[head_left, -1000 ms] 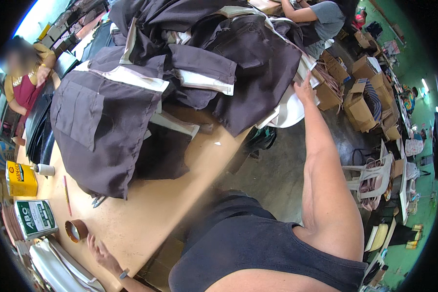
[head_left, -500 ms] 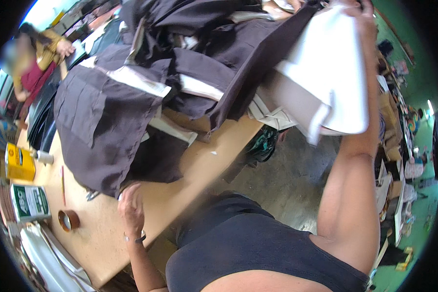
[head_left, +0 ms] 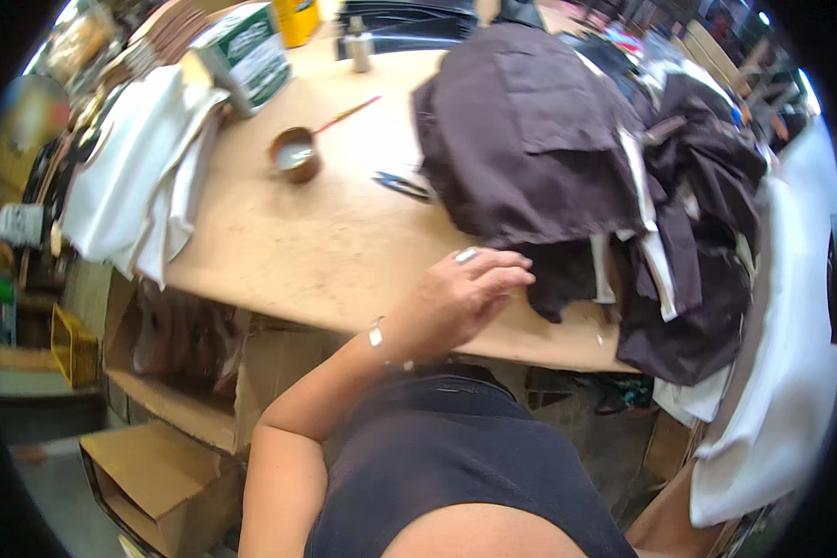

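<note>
My left hand (head_left: 474,296) hovers over the near table edge, palm down, fingers loosely stretched with nothing visible in them. Its fingertips are close to the hem of a dark brown fabric piece (head_left: 530,130), which has a stitched patch and lies heaped on the table. White strips (head_left: 656,265) show along its edges. At the far right a long white sheet-like piece (head_left: 772,391) with a brownish underside hangs down, blurred. My right forearm (head_left: 674,521) passes behind it; the right hand does not show. Small dark snips (head_left: 402,185) lie left of the fabric.
On the wooden table (head_left: 279,251) are a small brown round container (head_left: 295,155), a red stick (head_left: 347,113), a small bottle (head_left: 359,45) and a green-white tin (head_left: 244,58). White pieces (head_left: 130,177) drape over the left edge. Cardboard boxes (head_left: 163,474) stand below.
My view has swung left, so the table's left side is now central. The white piece, held up by my right hand before, has shifted to the far right, and that hand has left sight.
</note>
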A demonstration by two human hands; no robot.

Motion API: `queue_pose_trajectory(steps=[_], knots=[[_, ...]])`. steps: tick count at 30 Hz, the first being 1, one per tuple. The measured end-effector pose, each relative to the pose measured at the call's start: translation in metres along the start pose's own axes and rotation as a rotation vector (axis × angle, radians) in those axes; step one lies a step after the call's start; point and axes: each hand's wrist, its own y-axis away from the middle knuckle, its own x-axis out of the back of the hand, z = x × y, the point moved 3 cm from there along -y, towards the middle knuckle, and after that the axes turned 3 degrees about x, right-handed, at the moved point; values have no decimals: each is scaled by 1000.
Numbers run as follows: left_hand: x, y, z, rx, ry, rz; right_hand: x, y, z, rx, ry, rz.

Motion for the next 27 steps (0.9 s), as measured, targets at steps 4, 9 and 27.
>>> queue_pose_trajectory(steps=[4, 9, 27], knots=[[93, 18, 29, -127, -179, 295, -143, -4, -45, 6, -309, -330], [189, 49, 43, 45, -609, 518, -291, 9, -117, -87, -657, -758], [225, 173, -136, 582, -398, 562, -457, 22, 0, 129, -83, -1421]])
